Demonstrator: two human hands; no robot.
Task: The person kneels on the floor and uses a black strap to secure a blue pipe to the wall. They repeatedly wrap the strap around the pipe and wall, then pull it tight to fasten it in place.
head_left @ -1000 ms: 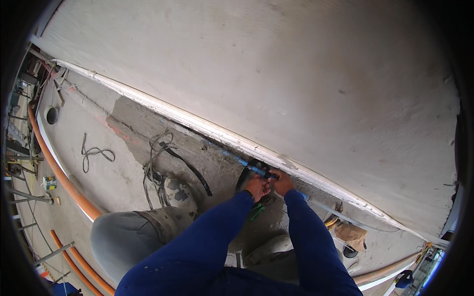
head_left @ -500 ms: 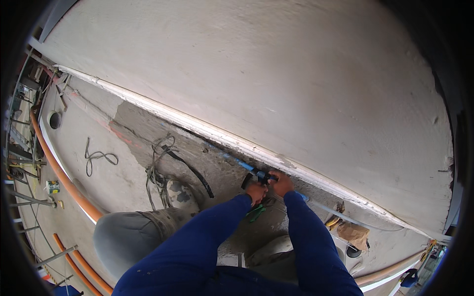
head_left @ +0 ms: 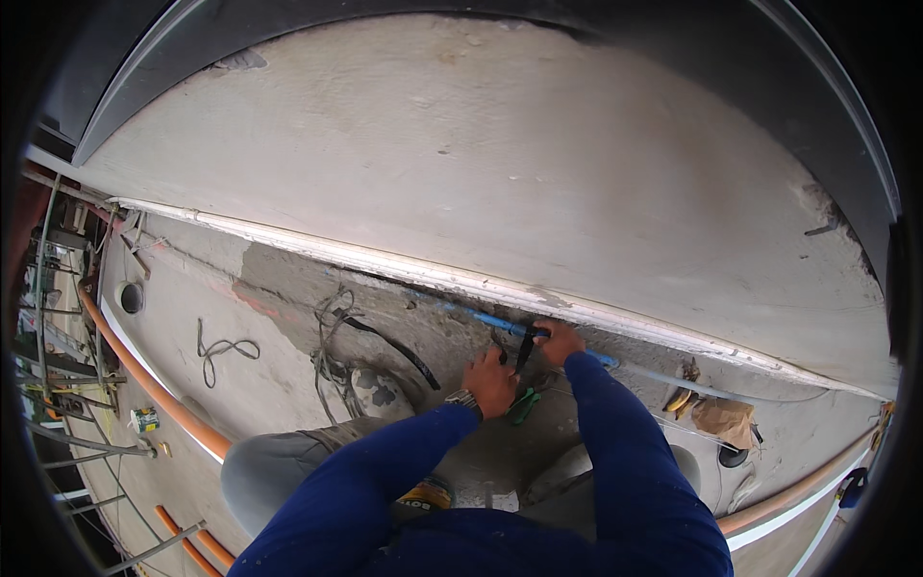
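Observation:
A blue pipe (head_left: 490, 318) runs along the foot of the pale wall, with dark wrapping around part of it. My right hand (head_left: 560, 343) is closed on the pipe beside this wrapping. From there a short strip of black tape (head_left: 524, 353) slants down toward my left hand (head_left: 490, 383). That hand is below and left of the pipe, fingers curled around the tape's dark roll, which is mostly hidden. Green-handled pliers (head_left: 523, 406) lie on the ground just right of my left hand. Past the right hand, a thin grey hose (head_left: 692, 385) continues from the blue pipe.
Tangled cord (head_left: 332, 356) and a black strap (head_left: 394, 348) lie left of my hands. A brown paper bag (head_left: 723, 421) and yellow-handled tools (head_left: 681, 398) are to the right. An orange pipe (head_left: 154, 370) borders the left side. A yellow-and-black container (head_left: 427, 494) stands by my legs.
My left hand has drawn away from the pipe, down and left, and a taut tape strip now shows. My right hand stays at the pipe. The whole view has tilted.

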